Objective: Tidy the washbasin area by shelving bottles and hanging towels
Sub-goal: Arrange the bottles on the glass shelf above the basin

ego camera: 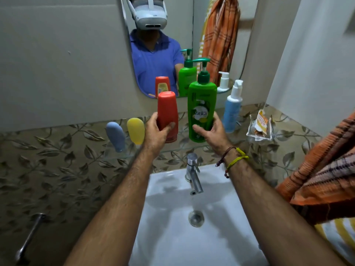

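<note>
Red bottle [166,114] gripped in left hand [156,131]; green pump bottle [200,110] gripped in right hand [212,130].

The word "Vatika" in white letters on the front label of the green pump bottle [201,110], print on the torn orange and white packet [262,123] too small to read, no other words readable

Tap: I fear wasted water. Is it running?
Off: no stream falls from the tap spout, and the washbasin around the drain looks still.
</note>
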